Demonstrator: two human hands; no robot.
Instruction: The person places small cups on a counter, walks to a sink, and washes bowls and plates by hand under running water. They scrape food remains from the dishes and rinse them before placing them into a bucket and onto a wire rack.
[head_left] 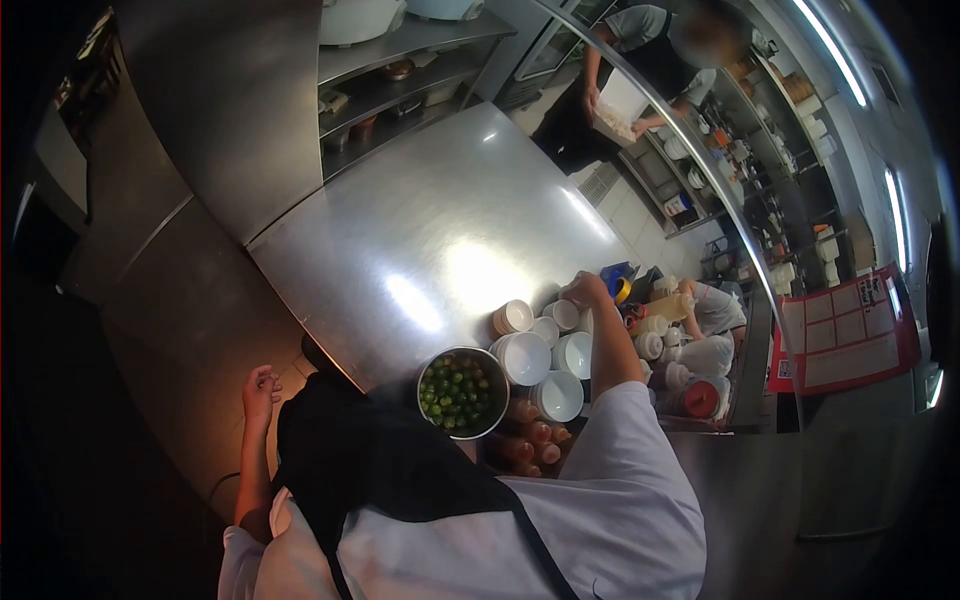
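Note:
My right hand reaches across the steel table to the far end of a group of white bowls. Its fingers are bent down just behind a small white bowl, and what they grip is hidden. Nearer me stand larger stacked white bowls and a brown-sided stack of small bowls. A round metal pot of small green vegetables, seemingly Brussels sprouts, is close to my body. Off the table's left side, my left hand hangs with loosely curled fingers and nothing in it.
Bottles with reddish contents lie below the bowls. Squeeze bottles and tubs crowd the right side. Across the table one person holds a white box; another person's arm reaches among the bottles. A curved rail runs overhead near a red-bordered sheet.

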